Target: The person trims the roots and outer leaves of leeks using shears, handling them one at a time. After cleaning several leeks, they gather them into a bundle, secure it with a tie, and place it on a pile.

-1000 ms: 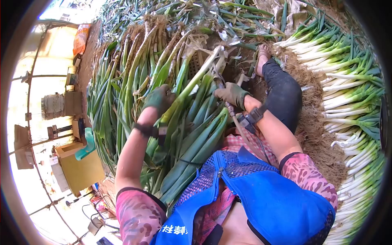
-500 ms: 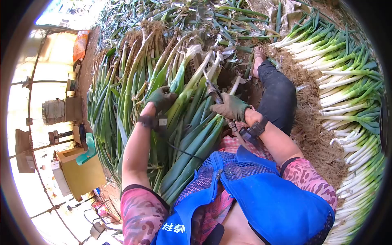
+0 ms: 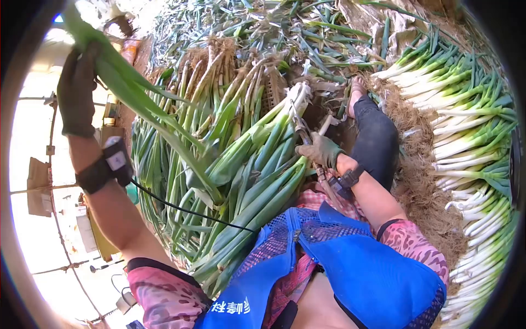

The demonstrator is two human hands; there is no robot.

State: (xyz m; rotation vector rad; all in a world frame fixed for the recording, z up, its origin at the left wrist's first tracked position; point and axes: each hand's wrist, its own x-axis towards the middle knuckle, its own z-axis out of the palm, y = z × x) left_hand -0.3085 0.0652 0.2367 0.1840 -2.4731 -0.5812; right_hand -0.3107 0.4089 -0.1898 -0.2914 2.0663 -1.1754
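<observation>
My left hand [image 3: 78, 93], in a dark glove, is raised at the upper left and wrapped around a green onion [image 3: 131, 82]. Its long leaves slope down and right over the pile. My right hand [image 3: 324, 151], in a green glove, grips a metal blow gun [image 3: 299, 126] with a long thin nozzle and a hose running down toward my lap. The nozzle overlaps the pale ends of a bunch of green onions [image 3: 274, 123] lying in front of me. Below both hands spreads a heap of unpeeled green onions [image 3: 186, 153] with brown roots.
Clean white-stemmed green onions [image 3: 455, 115] lie in a long row at the right, their roots [image 3: 411, 159] facing my leg [image 3: 378, 137]. Leaf scraps [image 3: 257, 27] cover the ground at the back. A black cable [image 3: 192, 211] runs from my left wrist.
My left hand has swung up and left from the pile, lifting a green onion. My right hand still holds the blow gun, slightly shifted in view.
</observation>
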